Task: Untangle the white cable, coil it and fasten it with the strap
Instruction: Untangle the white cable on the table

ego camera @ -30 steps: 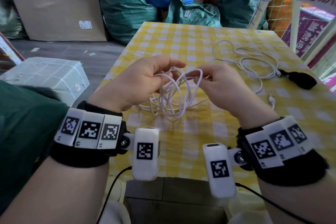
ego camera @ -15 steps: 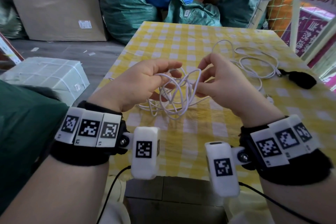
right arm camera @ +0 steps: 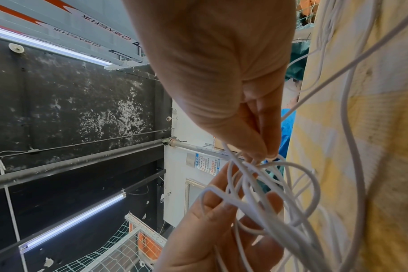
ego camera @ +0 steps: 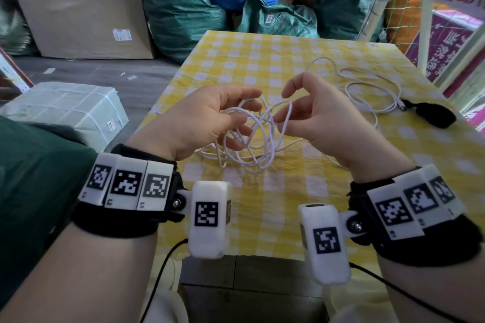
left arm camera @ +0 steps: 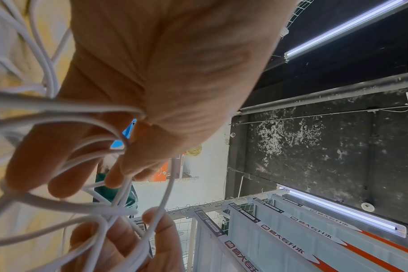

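Note:
The white cable (ego camera: 253, 148) hangs as a tangle of loops between both hands, just above the yellow checked table (ego camera: 288, 55). My left hand (ego camera: 249, 115) holds several loops draped over its curled fingers, thumb on top. In the left wrist view the cable (left arm camera: 58, 114) crosses those fingers (left arm camera: 47, 156). My right hand (ego camera: 282, 113) pinches one strand, index finger raised and bent. That pinch (right arm camera: 263, 153) shows in the right wrist view, beside the loops (right arm camera: 280, 193). The cable's remainder (ego camera: 367, 86) lies loose at the right, ending by the black strap (ego camera: 433, 114).
A cardboard box (ego camera: 78, 8) and green and blue sacks (ego camera: 178, 8) stand behind the table. A white wrapped package (ego camera: 65, 110) sits on the floor at the left. A netted rack with purple signs (ego camera: 446, 34) borders the table's right side.
My right hand has drawn slightly to the right and up, and its index finger has lifted off the cable. The loops between the hands have spread wider. The left hand has barely moved.

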`<state>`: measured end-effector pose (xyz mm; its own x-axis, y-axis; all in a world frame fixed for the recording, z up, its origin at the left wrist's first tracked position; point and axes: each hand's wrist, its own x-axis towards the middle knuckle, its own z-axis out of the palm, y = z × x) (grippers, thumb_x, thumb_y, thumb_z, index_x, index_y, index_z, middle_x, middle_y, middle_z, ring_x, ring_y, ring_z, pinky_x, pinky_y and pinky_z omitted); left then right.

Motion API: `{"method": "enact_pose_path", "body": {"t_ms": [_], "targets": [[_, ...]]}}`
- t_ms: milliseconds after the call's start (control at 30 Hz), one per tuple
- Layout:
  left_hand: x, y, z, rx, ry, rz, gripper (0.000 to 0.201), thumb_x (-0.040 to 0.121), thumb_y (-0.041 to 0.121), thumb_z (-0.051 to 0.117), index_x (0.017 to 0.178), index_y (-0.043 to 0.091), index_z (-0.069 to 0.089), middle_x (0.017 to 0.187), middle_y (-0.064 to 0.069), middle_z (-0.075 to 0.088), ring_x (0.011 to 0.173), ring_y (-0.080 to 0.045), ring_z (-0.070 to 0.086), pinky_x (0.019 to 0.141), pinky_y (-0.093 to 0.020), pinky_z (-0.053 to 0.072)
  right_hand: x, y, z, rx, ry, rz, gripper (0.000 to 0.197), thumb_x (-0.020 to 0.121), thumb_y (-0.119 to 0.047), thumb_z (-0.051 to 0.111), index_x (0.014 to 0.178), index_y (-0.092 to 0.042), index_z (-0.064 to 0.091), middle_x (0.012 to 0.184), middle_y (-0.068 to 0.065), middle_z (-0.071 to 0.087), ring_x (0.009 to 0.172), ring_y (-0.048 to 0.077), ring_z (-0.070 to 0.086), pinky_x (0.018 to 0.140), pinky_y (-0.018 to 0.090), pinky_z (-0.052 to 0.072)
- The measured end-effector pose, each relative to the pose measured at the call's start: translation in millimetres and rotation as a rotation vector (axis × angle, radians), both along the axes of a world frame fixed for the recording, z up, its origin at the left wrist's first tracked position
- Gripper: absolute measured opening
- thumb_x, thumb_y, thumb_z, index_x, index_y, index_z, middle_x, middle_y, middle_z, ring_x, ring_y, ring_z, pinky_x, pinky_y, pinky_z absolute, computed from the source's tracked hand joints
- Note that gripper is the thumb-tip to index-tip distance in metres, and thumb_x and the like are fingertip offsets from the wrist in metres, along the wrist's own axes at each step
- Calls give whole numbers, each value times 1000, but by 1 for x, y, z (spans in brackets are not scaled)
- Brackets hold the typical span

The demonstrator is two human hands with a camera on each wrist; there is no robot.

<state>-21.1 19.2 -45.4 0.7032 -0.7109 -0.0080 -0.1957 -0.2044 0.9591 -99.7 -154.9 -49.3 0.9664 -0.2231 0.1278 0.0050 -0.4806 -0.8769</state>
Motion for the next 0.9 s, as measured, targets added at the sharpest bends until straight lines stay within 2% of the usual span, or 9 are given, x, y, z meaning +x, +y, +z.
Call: {"method": "enact_pose_path", "body": {"t_ms": [100,233,367,433,500,633,733,800,900], "targets": [[-1,-1,0,-5,-5,4,43,93,-2,50,131,19,51,117,3,61,74,-7,67,65,-30,60,1,4,-1,25,-18,28,37,76,3,72,92,-21,50,75,0,72,68,13,67,74,36,56],[2,-1,-1,-34,3,31,43,93,-6,49,127,18,53,117,0,62,72,-8,67,68,-30,60,2,2,-3,40,-46,-9,39,74,1,75,91,-20,48,79,0,71,78,21,68,77,41,57],[4,-2,-1,-71,-2,66,43,92,-9,46,128,14,52,115,-4,62,68,-8,66,67,-28,59,5,-3,-3,-80,-70,-155,34,70,-8,81,76,-21,49,72,-1,58,64,17,56,64,37,54],[5,-2,-2,-94,-3,87,43,92,-10,46,128,13,52,113,-4,62,67,-7,66,65,-26,59,4,-3,-2,-82,8,-115,25,73,-12,80,68,-17,55,64,1,58,56,14,55,58,33,54],[6,-3,-2,-117,1,111,42,93,-11,44,126,13,52,110,-3,62,66,-6,66,62,-24,58,2,2,-3,-62,132,-19,15,76,-15,77,71,-11,64,67,7,65,58,12,58,55,25,54],[8,-5,-3,-145,3,142,41,93,-12,42,125,12,52,107,-3,62,65,-7,66,59,-19,55,2,12,-7,24,210,102,26,75,-15,76,96,-1,67,82,20,71,69,17,61,62,27,53],[10,-5,-4,-150,-3,163,41,94,-10,43,127,11,52,107,-2,63,66,-8,67,60,-20,55,1,16,-6,138,154,136,27,77,-5,74,101,3,64,88,29,69,72,25,59,67,34,51],[12,-5,-5,-155,4,175,39,94,-9,43,127,11,53,108,-2,64,68,-9,67,62,-21,56,1,16,-5,183,133,130,25,80,-3,70,103,4,62,87,23,71,76,27,67,73,34,55],[16,-4,-5,-159,34,251,32,97,-4,40,120,12,56,111,-5,63,67,-13,67,62,-21,56,2,14,-3,274,86,93,8,85,-4,66,89,-4,59,81,15,73,75,24,68,74,30,57]]}}
